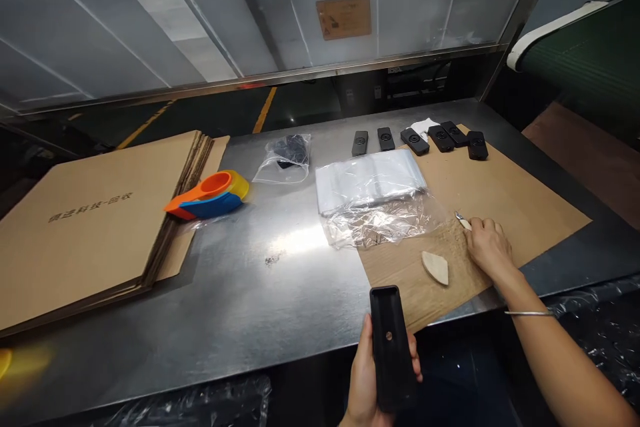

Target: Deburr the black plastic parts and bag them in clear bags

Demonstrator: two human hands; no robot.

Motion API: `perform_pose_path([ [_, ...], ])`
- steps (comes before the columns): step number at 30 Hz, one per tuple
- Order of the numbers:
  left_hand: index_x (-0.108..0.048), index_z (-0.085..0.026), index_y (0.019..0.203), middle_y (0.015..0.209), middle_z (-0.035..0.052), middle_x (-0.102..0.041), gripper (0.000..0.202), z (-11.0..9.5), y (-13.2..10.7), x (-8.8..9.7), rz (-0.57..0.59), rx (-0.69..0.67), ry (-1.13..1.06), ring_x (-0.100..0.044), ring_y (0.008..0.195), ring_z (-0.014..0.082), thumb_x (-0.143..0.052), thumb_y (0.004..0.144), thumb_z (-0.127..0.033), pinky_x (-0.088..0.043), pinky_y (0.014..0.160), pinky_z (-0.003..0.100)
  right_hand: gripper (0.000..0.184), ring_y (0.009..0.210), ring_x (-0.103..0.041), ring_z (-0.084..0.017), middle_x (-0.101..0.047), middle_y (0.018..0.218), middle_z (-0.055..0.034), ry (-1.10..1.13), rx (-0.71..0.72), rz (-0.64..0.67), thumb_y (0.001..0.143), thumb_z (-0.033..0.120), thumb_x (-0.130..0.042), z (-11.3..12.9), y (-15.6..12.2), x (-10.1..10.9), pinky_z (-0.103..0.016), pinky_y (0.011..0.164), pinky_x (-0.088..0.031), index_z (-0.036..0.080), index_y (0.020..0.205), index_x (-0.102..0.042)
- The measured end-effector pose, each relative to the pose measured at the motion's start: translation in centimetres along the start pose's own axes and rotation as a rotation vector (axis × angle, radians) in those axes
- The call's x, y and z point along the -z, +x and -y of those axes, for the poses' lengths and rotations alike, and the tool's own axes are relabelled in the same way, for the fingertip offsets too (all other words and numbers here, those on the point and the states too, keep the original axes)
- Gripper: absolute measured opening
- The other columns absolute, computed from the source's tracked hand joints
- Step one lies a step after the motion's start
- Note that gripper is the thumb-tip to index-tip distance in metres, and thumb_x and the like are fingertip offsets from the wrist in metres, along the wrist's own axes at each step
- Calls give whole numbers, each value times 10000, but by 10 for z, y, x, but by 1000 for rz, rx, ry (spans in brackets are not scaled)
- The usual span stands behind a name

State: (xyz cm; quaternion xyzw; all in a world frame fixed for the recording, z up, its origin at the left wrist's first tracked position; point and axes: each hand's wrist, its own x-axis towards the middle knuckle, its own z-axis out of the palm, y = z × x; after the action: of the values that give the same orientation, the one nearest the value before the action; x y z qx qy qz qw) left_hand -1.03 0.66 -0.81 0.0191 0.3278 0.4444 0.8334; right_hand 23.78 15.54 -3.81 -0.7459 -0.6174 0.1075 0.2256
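My left hand grips a long black remote-like device, held back side up over the table's front edge. My right hand rests on a brown cardboard sheet, fingers closed round a small tool whose metal tip sticks out past the knuckles. A small pale oval piece lies on the cardboard just left of that hand. Several more black devices lie in a row at the cardboard's far edge.
A stack of clear plastic bags and a crumpled clear bag lie mid-table. A bag with dark items, an orange-blue tape dispenser and flat cardboard boxes sit to the left on the steel table.
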Motion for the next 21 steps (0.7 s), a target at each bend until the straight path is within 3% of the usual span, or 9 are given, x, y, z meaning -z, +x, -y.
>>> perform_pose_path([
  [4, -628, -109, 672, 633, 47, -596, 568, -4, -2, -2, -117, -5, -72, -542, 503, 120, -346, 869, -561, -429, 489, 241, 172, 869, -529, -320, -572, 891, -209, -22, -1, 19, 822, 217, -417, 5, -3, 7, -450, 755, -396, 107, 874, -538],
  [6, -626, -116, 673, 630, 44, -595, 551, -8, -2, -3, -177, -55, -104, -537, 496, 120, -354, 869, -554, -424, 486, 238, 204, 792, -568, -266, -596, 861, -154, 20, 16, 59, 854, 271, -386, 16, -18, 17, -388, 706, -433, 135, 932, -517],
  [9, -630, -114, 672, 636, 47, -590, 532, -15, -1, -5, -216, -191, -133, -530, 508, 118, -372, 871, -534, -421, 504, 236, 223, 663, -591, -162, -620, 779, -30, 190, 134, 260, 916, 355, -328, 45, -61, 37, -266, 626, -464, 214, 989, -485],
  [11, -636, -112, 680, 646, 54, -593, 533, -18, 0, -7, -237, -263, -141, -533, 526, 122, -374, 869, -535, -426, 521, 238, 237, 659, -591, -143, -617, 770, -19, 409, 253, 553, 950, 332, -277, 69, -95, 48, -247, 625, -462, 230, 941, -491],
  [13, -646, -117, 710, 653, 58, -599, 526, -21, 2, -8, -262, -323, -150, -538, 539, 127, -377, 863, -542, -428, 526, 237, 249, 578, -562, -133, -592, 681, 1, 482, 330, 683, 951, 303, -284, 91, -125, 56, -233, 556, -439, 246, 851, -505],
  [16, -652, -125, 730, 658, 59, -601, 525, -22, 3, -10, -273, -392, -165, -532, 544, 127, -374, 857, -552, -426, 522, 231, 223, 567, -569, -140, -601, 662, 5, 515, 391, 762, 938, 289, -330, 113, -150, 58, -233, 549, -436, 259, 824, -520],
  [21, -654, -116, 707, 647, 52, -582, 566, -21, 2, -11, -258, -471, -146, -514, 545, 118, -338, 863, -559, -436, 527, 228, 346, 491, -567, -146, -587, 547, 15, 389, 402, 874, 954, 314, -287, 121, -158, 53, -231, 460, -407, 249, 662, -461],
])
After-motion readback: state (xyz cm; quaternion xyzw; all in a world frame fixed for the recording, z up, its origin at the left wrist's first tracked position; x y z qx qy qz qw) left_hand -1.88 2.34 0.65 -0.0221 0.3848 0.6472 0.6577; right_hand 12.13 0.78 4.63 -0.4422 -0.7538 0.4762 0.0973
